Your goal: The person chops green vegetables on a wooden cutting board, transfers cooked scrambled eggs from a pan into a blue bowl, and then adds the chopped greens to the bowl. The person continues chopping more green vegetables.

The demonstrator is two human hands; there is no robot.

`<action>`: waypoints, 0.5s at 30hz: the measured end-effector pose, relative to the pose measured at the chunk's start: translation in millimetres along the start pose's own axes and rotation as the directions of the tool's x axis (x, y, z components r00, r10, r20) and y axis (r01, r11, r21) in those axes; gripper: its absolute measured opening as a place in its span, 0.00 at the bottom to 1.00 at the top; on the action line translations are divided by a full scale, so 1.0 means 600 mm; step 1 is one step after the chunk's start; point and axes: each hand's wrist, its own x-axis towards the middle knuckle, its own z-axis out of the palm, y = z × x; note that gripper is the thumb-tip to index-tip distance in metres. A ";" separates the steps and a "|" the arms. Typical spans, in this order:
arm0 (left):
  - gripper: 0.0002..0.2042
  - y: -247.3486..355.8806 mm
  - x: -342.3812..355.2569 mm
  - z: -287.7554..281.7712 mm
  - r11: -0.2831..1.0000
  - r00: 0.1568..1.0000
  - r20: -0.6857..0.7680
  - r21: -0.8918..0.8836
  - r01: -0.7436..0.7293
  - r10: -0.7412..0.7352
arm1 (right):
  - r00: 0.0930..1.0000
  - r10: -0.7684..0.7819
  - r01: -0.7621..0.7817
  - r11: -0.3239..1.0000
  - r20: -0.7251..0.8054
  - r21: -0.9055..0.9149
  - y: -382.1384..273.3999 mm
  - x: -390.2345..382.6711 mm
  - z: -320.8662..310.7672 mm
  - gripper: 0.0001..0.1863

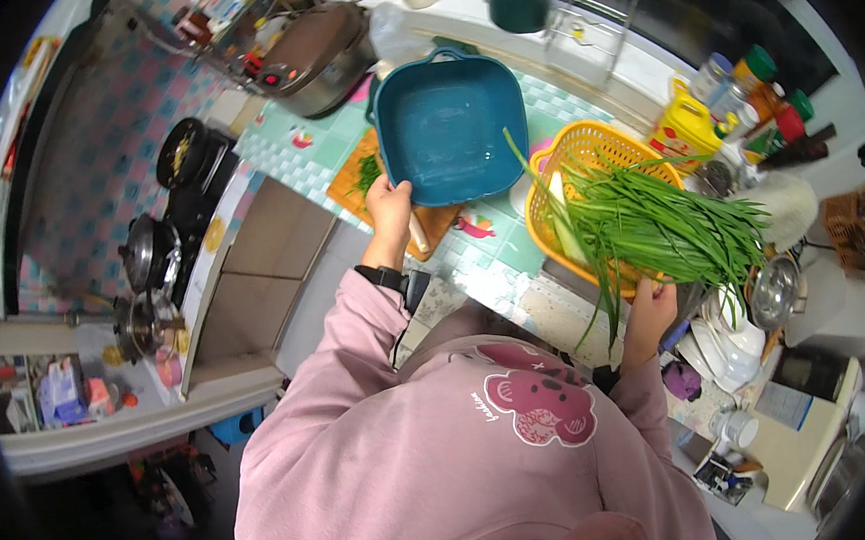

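Observation:
My left hand (390, 213) is closed on the near-left rim of a teal square basin (451, 128), which looks empty and wet inside. The basin is over a wooden cutting board (347, 189) bearing chopped greens (367, 174). Just below my left hand, a pale knife handle (418, 234) shows; its blade is hidden. My right hand (650, 313) grips the near rim of a yellow plastic basket (539, 217). Long green chives (649, 217) fill the basket and hang over its rim, along with a white-stemmed vegetable (562, 211).
A rice cooker (318, 62) stands at the back left. Left of the counter is a stove with a pan (184, 152) and a lidded pot (145, 252). Bottles and a yellow jug (686, 130) line the right windowsill. Stacked white bowls (729, 350) sit at right.

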 end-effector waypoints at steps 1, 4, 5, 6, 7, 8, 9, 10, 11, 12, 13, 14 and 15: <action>0.04 0.004 0.003 -0.032 0.999 0.998 -0.039 0.005 0.045 -0.045 | 0.993 0.115 -0.117 0.980 0.020 0.162 0.007 0.005 0.032 0.04; 0.07 0.008 0.004 -0.136 0.992 0.990 -0.076 -0.051 0.115 -0.119 | 0.984 0.170 -0.180 0.939 0.059 0.295 0.031 0.032 0.132 0.07; 0.08 0.008 0.008 -0.167 0.983 0.980 -0.106 -0.093 0.159 -0.169 | 0.990 0.139 -0.143 0.966 0.032 0.217 0.041 0.046 0.162 0.08; 0.09 0.007 0.016 -0.198 0.974 0.972 -0.121 -0.132 0.185 -0.201 | 0.992 0.124 -0.125 0.978 0.018 0.167 0.051 0.062 0.195 0.09; 0.09 0.004 0.028 -0.225 0.966 0.961 -0.157 -0.163 0.202 -0.228 | 0.991 0.137 -0.137 0.977 0.013 0.166 0.062 0.079 0.225 0.09; 0.09 -0.001 0.040 -0.252 0.959 0.959 -0.172 -0.209 0.190 -0.227 | 0.994 0.108 -0.109 0.989 0.011 0.096 0.074 0.095 0.254 0.10; 0.09 -0.006 0.053 -0.278 0.957 0.953 -0.200 -0.223 0.184 -0.230 | 0.994 0.111 -0.112 0.991 0.017 0.075 0.086 0.113 0.281 0.10; 0.09 -0.009 0.070 -0.303 0.955 0.943 -0.222 -0.222 0.198 -0.247 | 0.993 0.118 -0.120 0.989 0.030 0.085 0.099 0.129 0.308 0.10; 0.09 -0.011 0.089 -0.328 0.952 0.940 -0.227 -0.227 0.204 -0.256 | 0.988 0.152 -0.152 0.986 -0.002 0.066 0.114 0.143 0.334 0.11; 0.09 -0.015 0.105 -0.351 0.949 0.935 -0.228 -0.228 0.219 -0.270 | 0.981 0.190 -0.188 0.979 -0.025 0.075 0.129 0.159 0.357 0.11; 0.09 -0.018 0.124 -0.374 0.944 0.931 -0.225 -0.229 0.238 -0.289 | 0.973 0.226 -0.221 0.972 -0.049 0.084 0.146 0.173 0.374 0.12; 0.09 -0.022 0.142 -0.397 0.941 0.929 -0.223 -0.235 0.244 -0.296 | 0.969 0.241 -0.236 0.968 -0.056 0.086 0.166 0.184 0.385 0.11; 0.09 -0.025 0.158 -0.420 0.937 0.926 -0.218 -0.240 0.254 -0.307 | 0.965 0.254 -0.248 0.965 -0.063 0.088 0.185 0.198 0.393 0.11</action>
